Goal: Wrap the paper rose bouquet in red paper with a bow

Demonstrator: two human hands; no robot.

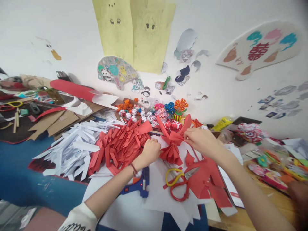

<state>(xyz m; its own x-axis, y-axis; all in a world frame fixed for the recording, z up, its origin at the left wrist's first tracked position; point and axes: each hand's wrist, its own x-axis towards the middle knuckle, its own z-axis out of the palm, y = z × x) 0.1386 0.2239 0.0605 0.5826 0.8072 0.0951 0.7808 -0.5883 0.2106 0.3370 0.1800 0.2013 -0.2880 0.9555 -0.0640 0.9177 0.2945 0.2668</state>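
Note:
Between my hands is a red paper bow [173, 142] with upright loops and a pleated lower part. My left hand [151, 150] is closed at the bow's left edge, its fingertips partly hidden. On the other side, my right hand [199, 138] pinches the bow near its right loop. Just below lie scissors [179, 187] with one yellow and one red handle, blades on cut red paper [204, 179]. A blue glue gun [141, 185] with a small red light rests under my left forearm. A heap of folded red paper strips [120, 144] lies left of my left hand.
White folded strips [74, 144] pile up at the left, beside cardboard pieces [60, 122]. Paper flowers [168, 110] line the back against the wall. White paper sheets [134, 208] cover the front. Craft clutter [269, 160] and part of another person's hand [298, 192] are at the right.

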